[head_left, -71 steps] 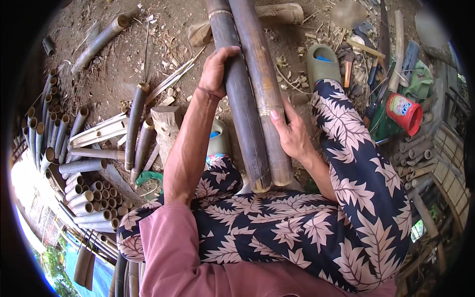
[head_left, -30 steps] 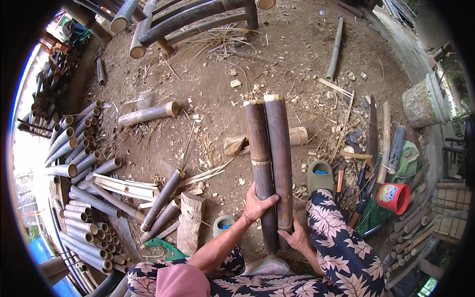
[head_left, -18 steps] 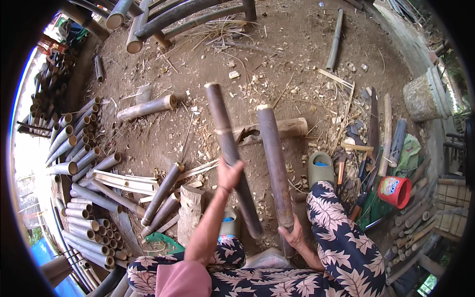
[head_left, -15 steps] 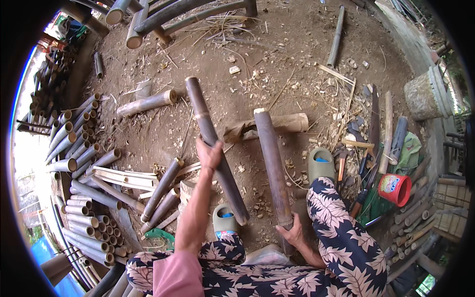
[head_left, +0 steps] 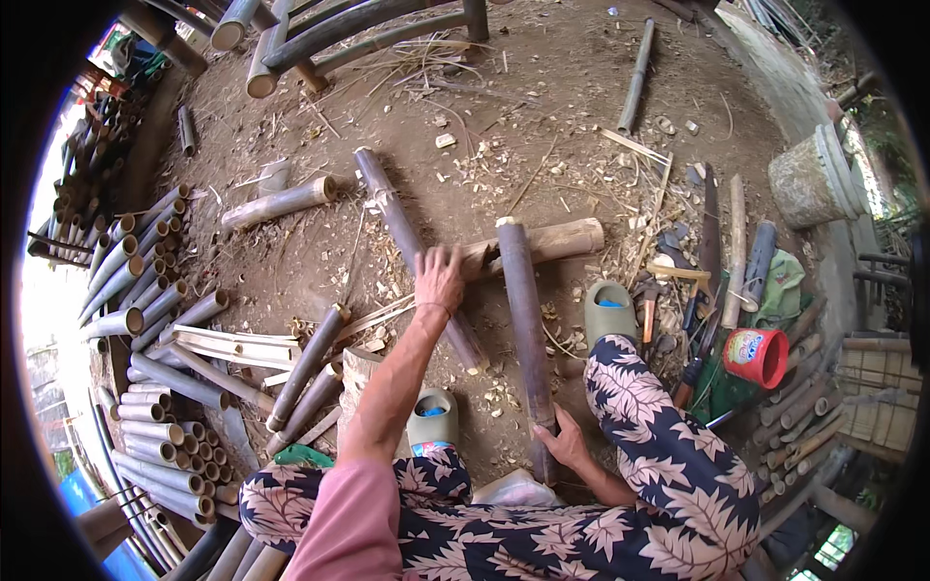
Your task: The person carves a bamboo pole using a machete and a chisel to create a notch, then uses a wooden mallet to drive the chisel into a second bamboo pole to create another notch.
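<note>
A dark bamboo pole [head_left: 392,213] slants across the ground on the left, passing by the end of a split pale log [head_left: 552,244]. My left hand [head_left: 439,281] lies over this pole beside the log, fingers stretched out and slightly apart. Closer to my right leg, a second bamboo pole [head_left: 524,320] points away from me, its upper end over the log. Near its lower end my right hand [head_left: 567,442] is closed around it, the thumb across the top; the other fingers are mostly hidden. Sandals [head_left: 610,321] are on my feet, on either side of the poles.
Stacked bamboo [head_left: 165,450] fills the left side, with shorter pieces [head_left: 308,368] by my left foot. To the right are a hammer [head_left: 650,308], blades, a red tub [head_left: 757,357] and a dirty white bucket [head_left: 819,181]. A bamboo frame [head_left: 358,48] stands far off.
The left pole has come down and shifted slightly away from me; my left hand's fingers have straightened from their grip. My right hand still holds its pole. The view has shifted slightly.
</note>
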Tool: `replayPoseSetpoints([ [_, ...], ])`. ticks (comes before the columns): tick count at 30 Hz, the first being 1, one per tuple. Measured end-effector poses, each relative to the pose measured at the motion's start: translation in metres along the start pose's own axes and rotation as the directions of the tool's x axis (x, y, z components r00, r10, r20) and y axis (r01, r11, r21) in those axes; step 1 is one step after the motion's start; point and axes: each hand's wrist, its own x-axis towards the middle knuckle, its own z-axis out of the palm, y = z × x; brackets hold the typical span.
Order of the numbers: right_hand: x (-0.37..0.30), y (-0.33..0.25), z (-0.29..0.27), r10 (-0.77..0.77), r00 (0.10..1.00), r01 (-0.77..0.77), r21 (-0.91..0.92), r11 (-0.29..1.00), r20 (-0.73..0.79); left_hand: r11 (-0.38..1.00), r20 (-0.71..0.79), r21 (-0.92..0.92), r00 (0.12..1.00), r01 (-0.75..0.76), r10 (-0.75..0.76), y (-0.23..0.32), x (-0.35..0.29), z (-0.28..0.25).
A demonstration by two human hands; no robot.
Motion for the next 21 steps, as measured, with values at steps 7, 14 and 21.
replayPoseSetpoints([
  [7, -0.024, 0.044, -0.001, 0.065, 0.996, -0.074, -0.187, 0.979, -0.055, 0.674, 0.184, -0.666, 0.945, 0.321, -0.268, 0.138, -0.068, 0.006],
  [14, -0.075, 0.064, -0.07, 0.194, 0.957, -0.075, -0.46, 0.885, 0.217, 0.447, 0.542, -0.684, 0.812, 0.576, -0.217, 0.14, -0.077, 0.042],
  [21, -0.091, 0.088, -0.205, 0.439, 0.842, -0.514, -0.217, 0.83, -0.315, 0.213, 0.677, -0.662, 0.695, 0.719, -0.241, 0.137, -0.081, 0.03],
])
